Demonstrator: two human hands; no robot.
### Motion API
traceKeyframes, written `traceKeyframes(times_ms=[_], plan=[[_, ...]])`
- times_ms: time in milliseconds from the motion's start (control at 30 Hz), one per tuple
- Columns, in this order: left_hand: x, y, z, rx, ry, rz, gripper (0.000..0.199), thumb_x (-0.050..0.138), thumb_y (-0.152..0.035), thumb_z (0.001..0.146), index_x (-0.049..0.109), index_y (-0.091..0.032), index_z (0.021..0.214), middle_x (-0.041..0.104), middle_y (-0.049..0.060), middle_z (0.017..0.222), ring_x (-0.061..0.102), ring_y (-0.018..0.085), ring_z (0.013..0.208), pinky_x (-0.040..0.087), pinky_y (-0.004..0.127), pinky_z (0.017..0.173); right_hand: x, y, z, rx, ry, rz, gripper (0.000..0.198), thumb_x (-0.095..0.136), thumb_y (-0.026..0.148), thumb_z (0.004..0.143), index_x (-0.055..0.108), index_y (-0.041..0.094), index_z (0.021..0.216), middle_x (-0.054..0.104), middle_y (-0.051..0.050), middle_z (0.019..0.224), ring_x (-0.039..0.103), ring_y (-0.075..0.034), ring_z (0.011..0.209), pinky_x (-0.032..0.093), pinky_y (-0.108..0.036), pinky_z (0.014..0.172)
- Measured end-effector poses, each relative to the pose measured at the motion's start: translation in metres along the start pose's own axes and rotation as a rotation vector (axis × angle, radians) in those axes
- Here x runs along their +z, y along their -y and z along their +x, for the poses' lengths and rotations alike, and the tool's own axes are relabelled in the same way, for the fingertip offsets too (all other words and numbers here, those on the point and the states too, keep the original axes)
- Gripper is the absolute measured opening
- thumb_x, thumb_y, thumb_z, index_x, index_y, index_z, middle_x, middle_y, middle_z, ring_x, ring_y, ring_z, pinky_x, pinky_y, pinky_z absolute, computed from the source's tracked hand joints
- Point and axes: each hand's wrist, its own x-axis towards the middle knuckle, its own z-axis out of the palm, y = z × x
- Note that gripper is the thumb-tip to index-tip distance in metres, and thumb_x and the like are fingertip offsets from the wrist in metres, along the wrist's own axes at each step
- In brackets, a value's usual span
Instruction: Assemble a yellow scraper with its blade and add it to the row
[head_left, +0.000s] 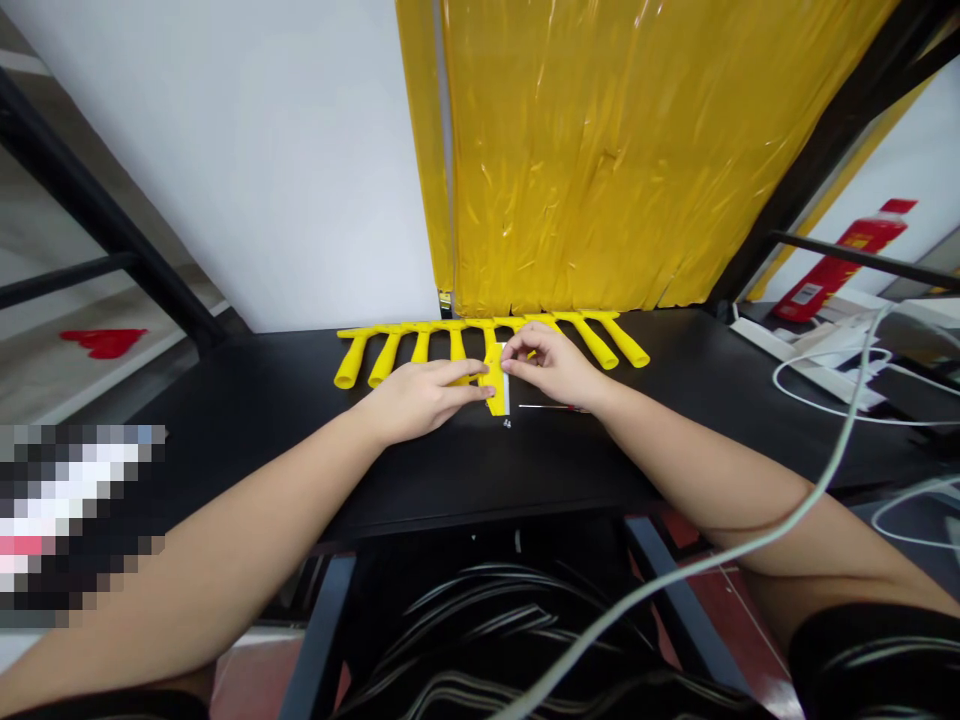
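Observation:
A flat yellow plastic piece [493, 385] with a pale strip [506, 393] along its right edge lies on the black table in front of me. My left hand [424, 398] grips the piece from the left, its fingertips on the yellow edge. Thumb and index finger of my right hand [551, 365] are pinched together at the strip's upper end; what sits between them is too small to make out. Just below the piece are a few tiny screws [507, 424]. A thin screwdriver [546, 407] lies on the table, partly under my right wrist.
Several yellow T-shaped handles [385, 357] stand in a row along the back of the black table [442, 480]. A white cable [832, 460] crosses over my right forearm. At the right are a red bottle [840, 262] and white parts; black frame posts [97, 190] rise on both sides.

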Motion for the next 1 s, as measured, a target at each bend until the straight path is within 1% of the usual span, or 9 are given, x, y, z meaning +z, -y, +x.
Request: traceKeyframes(times_ms=[167, 267, 367, 500, 667, 767, 867, 933, 1000], plan=[[-0.001, -0.005, 0.002, 0.015, 0.026, 0.028, 0.030, 0.058, -0.021, 0.110, 0.077, -0.029, 0.132, 0.076, 0.007, 0.139, 0.079, 0.022, 0.106, 0.064, 0.032, 0.078, 0.004, 0.000, 0.002, 0.035, 0.027, 0.104, 0.017, 0.081, 0.037, 0.087, 0.074, 0.021, 0.090, 0.066, -0.005, 0.097, 0.062, -0.019, 0.086, 0.053, -0.038, 0.081], [-0.002, -0.007, 0.002, 0.015, 0.047, 0.032, 0.033, 0.059, -0.020, 0.109, 0.075, -0.031, 0.137, 0.075, 0.008, 0.140, 0.078, 0.021, 0.106, 0.062, 0.030, 0.078, 0.007, 0.001, 0.003, 0.120, 0.079, 0.253, 0.027, 0.083, 0.043, 0.085, 0.068, 0.021, 0.091, 0.066, -0.001, 0.089, 0.056, -0.015, 0.074, 0.050, -0.034, 0.073], [-0.003, -0.008, 0.002, 0.024, 0.052, 0.035, 0.033, 0.057, -0.020, 0.110, 0.076, -0.030, 0.136, 0.075, 0.007, 0.138, 0.078, 0.020, 0.104, 0.061, 0.029, 0.077, 0.010, 0.004, 0.003, 0.200, 0.063, 0.380, 0.039, 0.089, 0.041, 0.077, 0.057, 0.023, 0.093, 0.060, 0.004, 0.085, 0.051, -0.011, 0.068, 0.047, -0.030, 0.067], [-0.002, -0.009, 0.002, 0.046, 0.042, 0.054, 0.033, 0.055, -0.020, 0.111, 0.077, -0.030, 0.134, 0.076, 0.007, 0.135, 0.078, 0.020, 0.101, 0.061, 0.029, 0.074, 0.015, 0.007, 0.001, 0.281, 0.058, 0.493, 0.050, 0.088, 0.036, 0.075, 0.045, 0.026, 0.097, 0.060, 0.007, 0.081, 0.059, -0.012, 0.072, 0.051, -0.030, 0.071], [-0.003, -0.007, 0.002, -0.026, 0.011, 0.002, 0.029, 0.057, -0.021, 0.110, 0.078, -0.029, 0.128, 0.074, 0.008, 0.141, 0.078, 0.022, 0.109, 0.064, 0.031, 0.075, 0.014, 0.005, 0.004, 0.341, 0.013, 0.506, 0.050, 0.088, 0.040, 0.078, 0.049, 0.026, 0.106, 0.063, 0.006, 0.082, 0.063, -0.014, 0.073, 0.057, -0.031, 0.070], [-0.007, -0.003, 0.000, -0.134, -0.041, -0.046, 0.026, 0.060, -0.022, 0.109, 0.078, -0.028, 0.127, 0.070, 0.010, 0.150, 0.079, 0.023, 0.108, 0.064, 0.031, 0.074, 0.008, 0.002, 0.004, 0.376, 0.025, 0.387, 0.030, 0.078, 0.041, 0.090, 0.057, 0.023, 0.102, 0.067, 0.001, 0.081, 0.062, -0.014, 0.067, 0.054, -0.030, 0.063], [-0.011, 0.003, -0.004, -0.207, -0.072, -0.056, 0.028, 0.060, -0.019, 0.108, 0.077, -0.027, 0.129, 0.067, 0.011, 0.153, 0.079, 0.023, 0.109, 0.063, 0.032, 0.076, 0.004, 0.001, 0.001, 0.302, 0.133, 0.084, 0.010, 0.070, 0.028, 0.095, 0.071, 0.018, 0.095, 0.073, -0.004, 0.083, 0.065, -0.015, 0.070, 0.054, -0.030, 0.068], [-0.012, 0.006, -0.005, -0.222, -0.089, -0.044, 0.030, 0.059, -0.018, 0.108, 0.076, -0.027, 0.131, 0.068, 0.011, 0.153, 0.079, 0.024, 0.111, 0.062, 0.032, 0.077, 0.005, 0.002, -0.002, 0.204, 0.247, -0.120, 0.010, 0.070, 0.019, 0.095, 0.079, 0.016, 0.097, 0.077, -0.005, 0.085, 0.067, -0.016, 0.074, 0.054, -0.031, 0.075], [-0.011, 0.007, -0.006, -0.223, -0.097, -0.032, 0.031, 0.059, -0.017, 0.107, 0.075, -0.027, 0.131, 0.068, 0.011, 0.153, 0.079, 0.025, 0.113, 0.061, 0.032, 0.076, 0.009, 0.005, -0.003, 0.118, 0.372, -0.253, 0.016, 0.072, 0.016, 0.094, 0.084, 0.015, 0.105, 0.079, -0.006, 0.089, 0.069, -0.016, 0.076, 0.053, -0.031, 0.078]])
